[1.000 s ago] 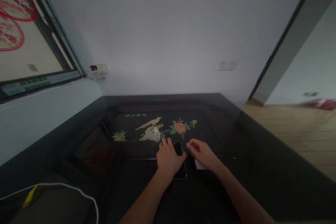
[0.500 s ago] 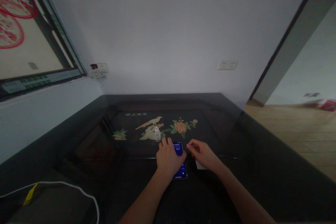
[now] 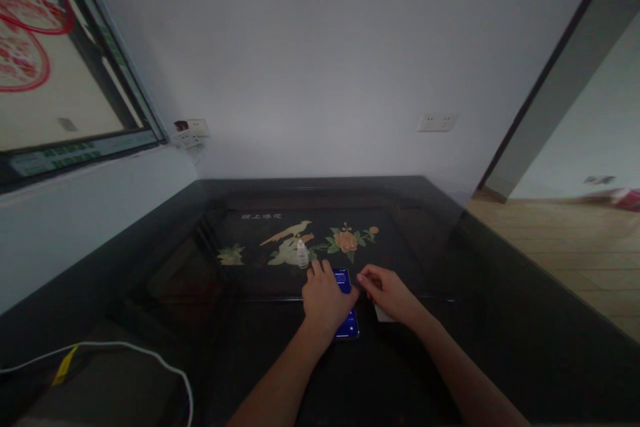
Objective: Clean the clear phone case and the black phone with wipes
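A smartphone (image 3: 349, 327) with a lit blue screen lies on the dark glossy table. My left hand (image 3: 325, 300) is laid across it, thumb at the right edge and fingers toward the left side, gripping it and covering much of the screen. Just right of the phone, my right hand (image 3: 387, 290) has thumb and index finger pinched together; whatever is between them is too small to make out. Beneath the right palm a flat whitish piece (image 3: 383, 315) partly shows. Beyond my left fingertips stands a small clear bottle (image 3: 302, 255).
The black table (image 3: 250, 360) carries a bird-and-flower picture (image 3: 345, 240). A white cable (image 3: 125, 344) with a yellow tag (image 3: 65, 365) curves at the lower left. Wall sockets (image 3: 437, 123) are behind the table, and a window (image 3: 65, 73) is at the left.
The whole view has shifted slightly, so everything sits a little further right. Both hands keep nearly the same pose around the phone.
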Demonstrator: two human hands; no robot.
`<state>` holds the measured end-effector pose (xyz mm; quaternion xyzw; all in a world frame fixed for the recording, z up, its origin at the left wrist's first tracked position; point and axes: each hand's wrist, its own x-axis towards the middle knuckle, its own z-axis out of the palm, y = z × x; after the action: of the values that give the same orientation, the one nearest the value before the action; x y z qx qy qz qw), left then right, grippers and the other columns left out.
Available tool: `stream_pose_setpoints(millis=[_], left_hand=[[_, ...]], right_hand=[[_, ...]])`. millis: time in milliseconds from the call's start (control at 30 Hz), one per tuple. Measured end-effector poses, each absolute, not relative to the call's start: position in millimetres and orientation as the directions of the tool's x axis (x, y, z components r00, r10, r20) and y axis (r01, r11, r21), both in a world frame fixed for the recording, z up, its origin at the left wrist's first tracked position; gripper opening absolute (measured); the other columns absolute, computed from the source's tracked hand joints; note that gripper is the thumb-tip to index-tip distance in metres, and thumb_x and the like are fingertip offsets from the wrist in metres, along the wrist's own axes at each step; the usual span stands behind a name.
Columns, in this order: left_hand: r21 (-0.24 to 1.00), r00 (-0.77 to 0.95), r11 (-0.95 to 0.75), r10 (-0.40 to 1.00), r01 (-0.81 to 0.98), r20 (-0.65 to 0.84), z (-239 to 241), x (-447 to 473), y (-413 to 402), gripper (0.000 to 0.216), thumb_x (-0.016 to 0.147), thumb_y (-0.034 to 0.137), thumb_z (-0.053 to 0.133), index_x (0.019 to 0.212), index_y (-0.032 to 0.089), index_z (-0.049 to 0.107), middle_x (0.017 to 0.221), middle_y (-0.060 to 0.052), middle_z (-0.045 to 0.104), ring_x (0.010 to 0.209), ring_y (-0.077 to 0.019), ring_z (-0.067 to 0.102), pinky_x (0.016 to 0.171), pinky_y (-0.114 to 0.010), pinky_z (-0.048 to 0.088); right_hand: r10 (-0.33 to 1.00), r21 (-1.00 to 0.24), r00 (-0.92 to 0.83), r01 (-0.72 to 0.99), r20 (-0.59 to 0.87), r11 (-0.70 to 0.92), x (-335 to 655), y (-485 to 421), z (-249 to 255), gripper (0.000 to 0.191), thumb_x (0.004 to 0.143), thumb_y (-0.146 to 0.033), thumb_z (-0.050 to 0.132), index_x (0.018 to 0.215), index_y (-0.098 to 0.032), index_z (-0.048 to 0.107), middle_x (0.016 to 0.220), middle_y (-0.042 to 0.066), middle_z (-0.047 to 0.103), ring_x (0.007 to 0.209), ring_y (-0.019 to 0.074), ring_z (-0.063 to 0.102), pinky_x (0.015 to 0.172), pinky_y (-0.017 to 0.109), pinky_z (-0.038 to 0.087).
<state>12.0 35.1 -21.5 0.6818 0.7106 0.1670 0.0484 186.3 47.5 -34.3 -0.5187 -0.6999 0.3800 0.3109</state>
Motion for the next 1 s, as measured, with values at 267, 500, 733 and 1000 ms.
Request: stream_pose_setpoints(millis=[267,500,733,1000], left_hand=[[0.308,-0.070,0.015,0.983,0.951,0.168,-20.9,13.6,35.9,0.061,0.081,0.063,0.059,0.116,0.014,0.054,0.121,-0.017,0.056,0.111,-0.0303,0.058,0.081,-0.034,0.052],[0.315,-0.048,0.005,0.990,0.949,0.131,-18.5,9.6,33.8,0.062,0.082,0.066,0.057,0.117,0.015,0.054,0.124,-0.018,0.056,0.114,-0.0311,0.058,0.084,-0.035,0.052],[0.322,-0.042,-0.003,0.990,0.947,0.132,-18.6,7.3,32.3,0.062,0.081,0.063,0.060,0.120,0.016,0.053,0.127,-0.018,0.056,0.116,-0.0313,0.057,0.085,-0.035,0.051],[0.319,-0.043,0.005,0.993,0.948,0.111,-17.2,6.2,30.6,0.061,0.083,0.061,0.060,0.123,0.016,0.053,0.129,-0.018,0.055,0.118,-0.0320,0.056,0.085,-0.036,0.051]], right_hand=[[0.963,-0.855,-0.268,0.489,0.041,0.172,187.0,47.8,-33.8,0.032,0.099,-0.049,0.053,0.088,-0.021,0.065,0.065,-0.002,0.064,0.059,0.0152,0.062,0.056,0.024,0.044],[0.962,-0.873,-0.270,0.459,0.041,0.166,186.5,47.2,-34.1,0.033,0.098,-0.050,0.053,0.087,-0.021,0.064,0.064,-0.002,0.063,0.058,0.0151,0.060,0.054,0.024,0.043],[0.963,-0.870,-0.267,0.464,0.045,0.169,186.5,47.7,-35.0,0.031,0.098,-0.049,0.053,0.087,-0.021,0.064,0.064,-0.002,0.062,0.058,0.0149,0.059,0.055,0.024,0.043],[0.962,-0.864,-0.268,0.469,0.058,0.183,187.2,49.6,-37.9,0.031,0.098,-0.048,0.053,0.087,-0.021,0.064,0.064,-0.001,0.063,0.058,0.0154,0.060,0.055,0.024,0.043]])
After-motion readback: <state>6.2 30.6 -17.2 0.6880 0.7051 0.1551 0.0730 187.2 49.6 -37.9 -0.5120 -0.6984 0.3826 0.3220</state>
